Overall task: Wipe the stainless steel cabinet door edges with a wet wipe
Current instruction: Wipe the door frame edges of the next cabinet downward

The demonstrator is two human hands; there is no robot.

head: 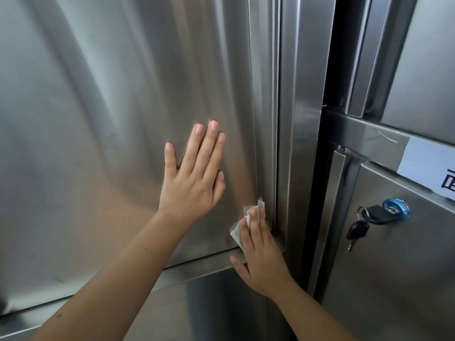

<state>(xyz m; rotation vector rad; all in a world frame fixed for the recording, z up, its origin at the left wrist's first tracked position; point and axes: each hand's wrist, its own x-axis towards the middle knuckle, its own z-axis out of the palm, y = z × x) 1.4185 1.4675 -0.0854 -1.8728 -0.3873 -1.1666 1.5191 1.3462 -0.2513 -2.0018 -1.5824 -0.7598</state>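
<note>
Right hand: my right hand (262,254) lies flat, fingers stretched, and it presses the wipe (242,226) against the door (110,119). It does not pinch the wipe; it only pins it under the fingers and palm.
Wipe: it is white and crumpled, partly hidden under my fingers, and it sits at the lower right corner of the door, just beside the vertical right edge (264,94).
Left hand: my left hand (194,178) is open and empty, flat on the door face, up and to the left of the wipe. I think it steadies the door.
Door edges: the right edge runs up as a narrow folded strip next to a dark gap. The bottom edge (202,259) runs to the left from the corner where the wipe is.
How to do it well: I should keep the fingertips on the fold itself, not on the wide face, and move in one long stroke along the edge. I think firm, even pressure is needed so the wipe does not slip out from under the hand.
Care: the corner fold may be sharp, so I would let the wipe cover the fingertips.
Neighbour: the cabinet on the right has a blue lock (396,209) with keys (357,228) hanging, well apart from my hand, and a paper label (428,163).
</note>
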